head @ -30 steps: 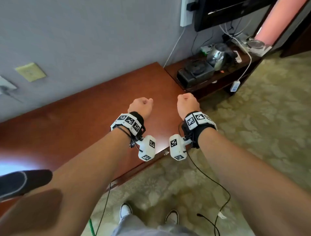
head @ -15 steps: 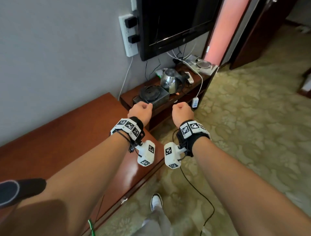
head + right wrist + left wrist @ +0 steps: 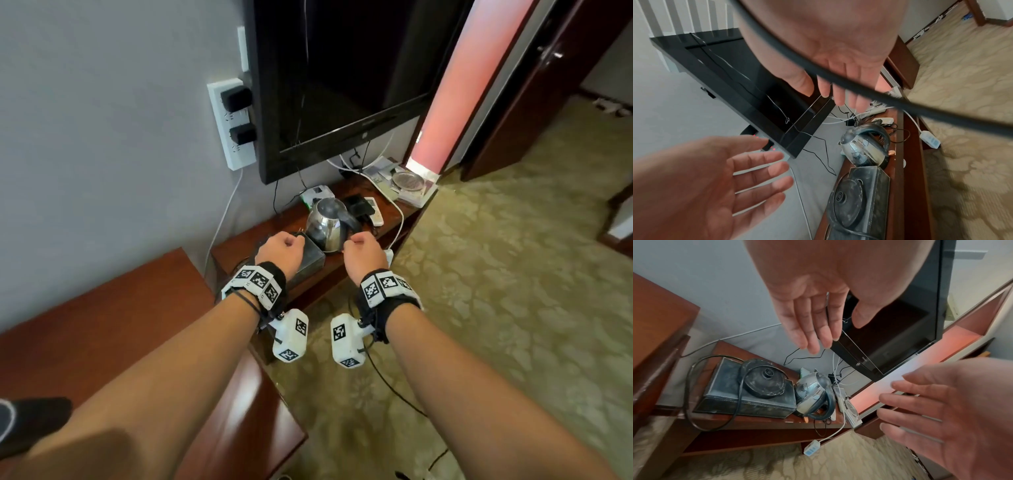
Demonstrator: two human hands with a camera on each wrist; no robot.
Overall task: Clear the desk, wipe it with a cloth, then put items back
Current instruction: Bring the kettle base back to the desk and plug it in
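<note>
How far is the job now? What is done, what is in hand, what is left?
Done, it seems: the visible part of the desk carries nothing. In hand: nothing; left hand and right hand are open above the low shelf holding the kettle and black tray. Left: no cloth shows, so wiping cannot be judged; the items probably go back next.

We seem to be in a hotel room: patterned carpet [image 3: 496,274], a wall-mounted television [image 3: 342,75] above a low wooden shelf [image 3: 239,251], a steel electric kettle [image 3: 325,222] beside its tray [image 3: 740,395], and a polished wooden desk [image 3: 102,335].
</note>
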